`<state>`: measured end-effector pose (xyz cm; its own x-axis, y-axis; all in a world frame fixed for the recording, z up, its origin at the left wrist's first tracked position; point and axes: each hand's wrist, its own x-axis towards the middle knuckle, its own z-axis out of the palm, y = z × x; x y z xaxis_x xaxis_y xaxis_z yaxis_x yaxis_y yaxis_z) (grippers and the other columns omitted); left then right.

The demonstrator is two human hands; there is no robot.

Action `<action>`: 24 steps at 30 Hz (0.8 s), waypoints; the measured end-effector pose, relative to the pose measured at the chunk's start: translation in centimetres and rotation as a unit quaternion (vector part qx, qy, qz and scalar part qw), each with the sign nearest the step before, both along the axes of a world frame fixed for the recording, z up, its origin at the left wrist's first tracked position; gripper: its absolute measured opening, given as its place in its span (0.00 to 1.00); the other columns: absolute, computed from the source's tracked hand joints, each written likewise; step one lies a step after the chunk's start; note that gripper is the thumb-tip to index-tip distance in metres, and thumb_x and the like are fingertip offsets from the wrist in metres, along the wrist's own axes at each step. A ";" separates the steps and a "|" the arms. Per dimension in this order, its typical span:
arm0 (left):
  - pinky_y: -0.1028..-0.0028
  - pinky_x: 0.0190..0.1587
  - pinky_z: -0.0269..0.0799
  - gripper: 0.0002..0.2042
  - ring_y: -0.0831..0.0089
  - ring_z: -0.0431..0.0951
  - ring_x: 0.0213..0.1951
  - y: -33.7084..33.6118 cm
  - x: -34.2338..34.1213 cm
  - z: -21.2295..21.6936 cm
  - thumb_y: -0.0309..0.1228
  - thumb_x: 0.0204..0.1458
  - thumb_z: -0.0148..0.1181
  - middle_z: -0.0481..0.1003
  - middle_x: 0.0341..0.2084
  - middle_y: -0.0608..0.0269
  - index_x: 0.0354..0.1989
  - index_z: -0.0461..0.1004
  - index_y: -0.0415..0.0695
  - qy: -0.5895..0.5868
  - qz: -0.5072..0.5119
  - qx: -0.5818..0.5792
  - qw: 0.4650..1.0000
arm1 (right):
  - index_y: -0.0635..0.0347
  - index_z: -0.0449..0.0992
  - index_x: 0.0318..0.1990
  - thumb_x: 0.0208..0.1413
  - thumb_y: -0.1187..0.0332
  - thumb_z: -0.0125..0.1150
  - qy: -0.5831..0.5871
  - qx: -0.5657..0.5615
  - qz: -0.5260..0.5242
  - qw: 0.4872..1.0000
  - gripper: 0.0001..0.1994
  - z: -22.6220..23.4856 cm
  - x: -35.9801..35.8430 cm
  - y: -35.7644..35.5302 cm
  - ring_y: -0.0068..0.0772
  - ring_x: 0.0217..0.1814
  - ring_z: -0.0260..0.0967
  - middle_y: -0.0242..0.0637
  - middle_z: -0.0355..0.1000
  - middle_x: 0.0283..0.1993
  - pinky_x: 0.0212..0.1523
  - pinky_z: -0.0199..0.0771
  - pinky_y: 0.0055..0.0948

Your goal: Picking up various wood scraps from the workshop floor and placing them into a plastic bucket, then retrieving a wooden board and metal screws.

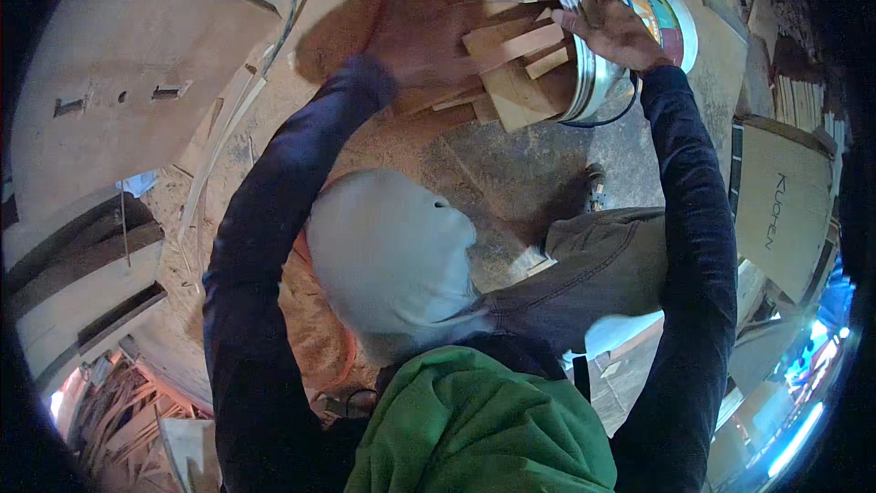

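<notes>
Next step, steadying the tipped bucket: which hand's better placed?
Right hand, likely: it's on the bucket near its rim, while the left hand, blurred, is out by the wood pieces.

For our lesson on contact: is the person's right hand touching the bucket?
Touching: the head view shows the right hand lying against the bucket, near its rim.

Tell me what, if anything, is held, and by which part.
The right grip holds the bucket by its open rim. The left grip is blurred; whether it holds anything cannot be told.
</notes>
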<state>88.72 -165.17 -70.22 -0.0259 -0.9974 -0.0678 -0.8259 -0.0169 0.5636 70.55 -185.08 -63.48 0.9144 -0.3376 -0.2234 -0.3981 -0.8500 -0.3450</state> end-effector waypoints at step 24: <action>0.57 0.37 0.73 0.17 0.48 0.76 0.34 67.4 -15.0 -13.9 0.43 0.45 0.55 0.74 0.33 0.46 0.32 0.70 0.40 -0.056 0.774 0.421 0.471 | 0.66 0.58 0.58 0.59 0.54 0.50 0.107 0.111 0.032 0.987 0.27 -2.3 -2.3 -5.5 0.40 0.57 0.58 0.48 0.61 0.56 0.58 0.55 0.33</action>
